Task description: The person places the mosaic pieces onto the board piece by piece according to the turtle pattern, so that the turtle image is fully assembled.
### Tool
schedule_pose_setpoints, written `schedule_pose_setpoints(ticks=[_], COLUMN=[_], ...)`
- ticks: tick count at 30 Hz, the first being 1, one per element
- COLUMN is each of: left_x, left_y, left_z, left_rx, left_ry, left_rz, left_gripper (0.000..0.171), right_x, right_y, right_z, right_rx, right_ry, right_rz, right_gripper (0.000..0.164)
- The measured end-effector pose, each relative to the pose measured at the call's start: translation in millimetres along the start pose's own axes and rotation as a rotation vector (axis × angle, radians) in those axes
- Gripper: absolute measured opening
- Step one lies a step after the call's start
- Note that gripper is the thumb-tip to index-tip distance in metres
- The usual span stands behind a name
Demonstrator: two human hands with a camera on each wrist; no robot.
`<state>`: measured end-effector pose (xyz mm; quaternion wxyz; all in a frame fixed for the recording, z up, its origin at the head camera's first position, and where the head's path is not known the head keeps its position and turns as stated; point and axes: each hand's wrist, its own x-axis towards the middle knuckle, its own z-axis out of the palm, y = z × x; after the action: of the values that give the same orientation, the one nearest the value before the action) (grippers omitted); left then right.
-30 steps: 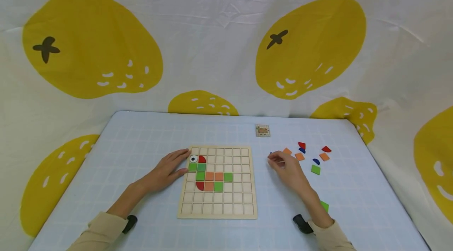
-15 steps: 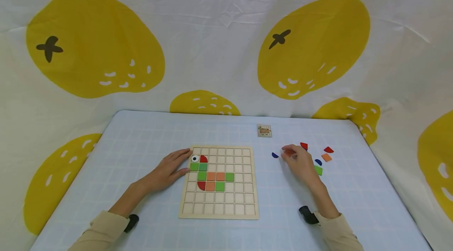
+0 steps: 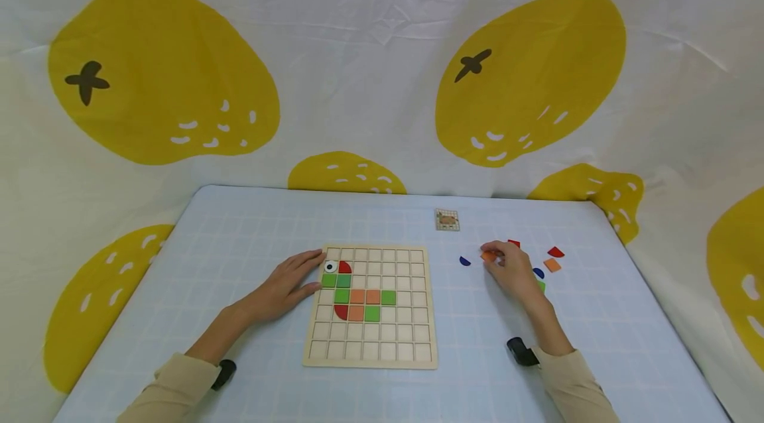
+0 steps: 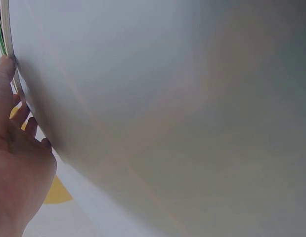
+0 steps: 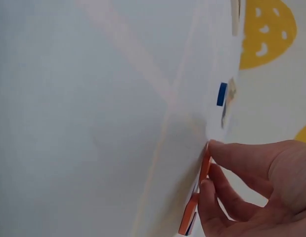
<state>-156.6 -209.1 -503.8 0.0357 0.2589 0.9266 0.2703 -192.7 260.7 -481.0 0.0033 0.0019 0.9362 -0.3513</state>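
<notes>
Right of the board [image 3: 388, 332], the right hand [image 3: 514, 273] pinched an orange tile [image 3: 489, 256]; the left hand [image 3: 279, 290] touched the board's left edge, fingers loosely extended.

From the head we look forward and down at the table [image 3: 256, 224]; from each wrist, closely across it, sharing the left hand [image 4: 21, 168] (lower left) or right hand [image 5: 286, 192] (lower right).

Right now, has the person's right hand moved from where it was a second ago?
Yes. Against the wooden board, the right hand has shifted rightward, farther from it, and its fingertips now touch an orange tile.
</notes>
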Motion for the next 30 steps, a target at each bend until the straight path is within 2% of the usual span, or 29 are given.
schedule_pose_setpoints(ticks=[10, 15, 30], left_x=[2.4, 2.3, -0.4], left_y=[0.9, -0.6, 0.1], left_z=[1.4, 2.5, 0.3], left_rx=[-0.002, 0.001, 0.009], left_ry=[-0.001, -0.003, 0.007], left_rz=[0.004, 0.006, 0.008], left_gripper=[0.064, 0.064, 0.063], right_x=[-2, -7, -26], right_y=[-1, -1, -11], right_z=[-1, -2, 3], right_rx=[-0.033, -0.014, 0.041], right_ry=[0.017, 0.044, 0.05], right_rz=[-0.015, -0.031, -0.047], right_gripper=[0.025, 0.024, 0.017])
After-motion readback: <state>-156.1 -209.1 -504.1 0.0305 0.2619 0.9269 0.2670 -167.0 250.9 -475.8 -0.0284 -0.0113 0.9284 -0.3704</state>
